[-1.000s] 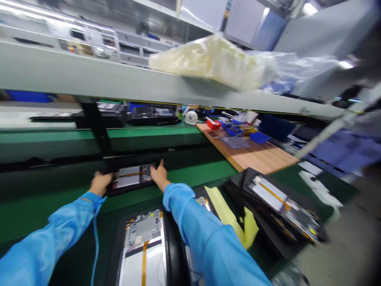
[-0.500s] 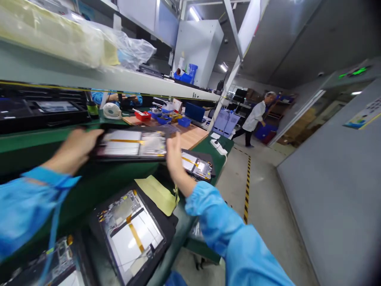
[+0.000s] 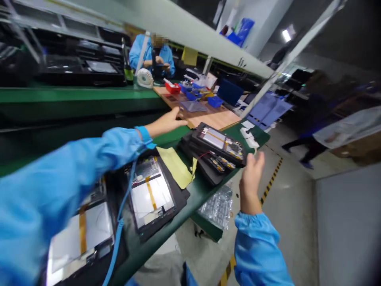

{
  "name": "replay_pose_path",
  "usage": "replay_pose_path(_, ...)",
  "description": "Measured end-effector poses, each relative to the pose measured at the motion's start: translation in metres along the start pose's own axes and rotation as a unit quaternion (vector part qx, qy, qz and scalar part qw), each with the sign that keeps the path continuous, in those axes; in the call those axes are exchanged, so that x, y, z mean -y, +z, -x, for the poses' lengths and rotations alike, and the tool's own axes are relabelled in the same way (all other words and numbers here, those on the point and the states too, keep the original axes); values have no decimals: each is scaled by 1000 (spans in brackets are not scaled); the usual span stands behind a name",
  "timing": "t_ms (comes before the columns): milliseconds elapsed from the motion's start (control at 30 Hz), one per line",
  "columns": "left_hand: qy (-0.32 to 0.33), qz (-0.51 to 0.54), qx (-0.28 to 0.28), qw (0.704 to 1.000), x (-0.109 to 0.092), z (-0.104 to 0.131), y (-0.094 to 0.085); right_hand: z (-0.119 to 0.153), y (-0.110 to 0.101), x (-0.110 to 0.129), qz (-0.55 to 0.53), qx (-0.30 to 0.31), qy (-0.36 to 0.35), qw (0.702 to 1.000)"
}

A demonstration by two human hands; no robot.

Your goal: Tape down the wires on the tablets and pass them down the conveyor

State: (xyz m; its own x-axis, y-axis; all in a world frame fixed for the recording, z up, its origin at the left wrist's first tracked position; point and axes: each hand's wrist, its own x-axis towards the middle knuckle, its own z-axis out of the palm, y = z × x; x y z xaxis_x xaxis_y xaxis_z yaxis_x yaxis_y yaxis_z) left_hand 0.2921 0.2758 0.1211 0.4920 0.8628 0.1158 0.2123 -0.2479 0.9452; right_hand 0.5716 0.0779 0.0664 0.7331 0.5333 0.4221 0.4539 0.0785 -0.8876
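My left hand [image 3: 168,121] is stretched out with thumb and fingers apart, holding nothing, near the corner of the wooden board [image 3: 211,117]. My right hand [image 3: 251,178] is raised just beyond the bench edge, its fingers spread and nothing in it. Between them, an opened tablet [image 3: 218,140] lies on a stack of black pads, with small circuit parts [image 3: 218,162] beside it. Nearer me lies another opened tablet [image 3: 152,194] on black foam, with a yellow sheet [image 3: 175,166] next to it. A third opened tablet [image 3: 80,234] is partly behind my left sleeve.
Beyond are a small white fan [image 3: 145,78], a red bin [image 3: 172,87], blue bins [image 3: 214,101] and a power strip [image 3: 249,137]. A person in blue [image 3: 137,51] sits across the bench. Someone in a white coat [image 3: 339,127] is on the right. A blue cord [image 3: 117,238] hangs from my left wrist.
The tablet that both hands held up has left them; one now lies on the right-hand stack. My hands have moved apart and opened. The view has turned downward and left.
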Motion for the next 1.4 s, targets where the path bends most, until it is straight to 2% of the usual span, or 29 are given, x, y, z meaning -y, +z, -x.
replay_pose_path(100,-19,-104,37,994,15,82,-72,46,6,6,-59,11,-32,998)
replay_pose_path(133,-31,-128,59,989,22,115,-89,64,9,11,-102,36,-48,993)
replay_pose_path(200,-52,-157,94,982,40,184,-112,100,19,25,-170,109,-58,978)
replay_pose_path(267,-53,-184,125,973,60,250,-119,132,31,39,-210,219,-43,952)
replay_pose_path(333,9,-239,181,954,81,301,-117,157,44,51,-235,351,-4,906)
replay_pose_path(400,94,-285,207,931,100,332,-111,178,57,61,-263,461,42,846)
replay_pose_path(433,129,-298,210,922,109,338,-108,187,64,64,-278,495,62,821)
replay_pose_path(500,186,-300,214,911,123,336,-100,204,76,66,-305,520,94,792)
replay_pose_path(600,223,-267,257,902,141,310,-90,226,84,64,-319,499,132,794)
replay_pose_path(700,229,-196,299,905,154,284,-84,243,77,61,-299,472,165,813)
replay_pose_path(767,236,-143,307,911,159,272,-82,250,68,60,-279,463,185,821)
replay_pose_path(900,238,-109,317,911,158,252,-85,253,58,61,-246,473,227,815)
replay_pose_path(967,206,-101,337,913,155,242,-88,250,61,63,-237,508,257,788)
replay_pose_path(1067,110,-63,373,919,151,230,-94,243,72,66,-221,579,311,721)
replay_pose_path(1167,24,-66,382,922,146,226,-98,238,86,72,-184,633,351,665)
replay_pose_path(1300,-2,-112,366,924,140,225,-99,238,101,80,-119,685,370,617)
replay_pose_path(1400,-6,-138,353,925,138,224,-102,239,109,82,-112,705,377,590)
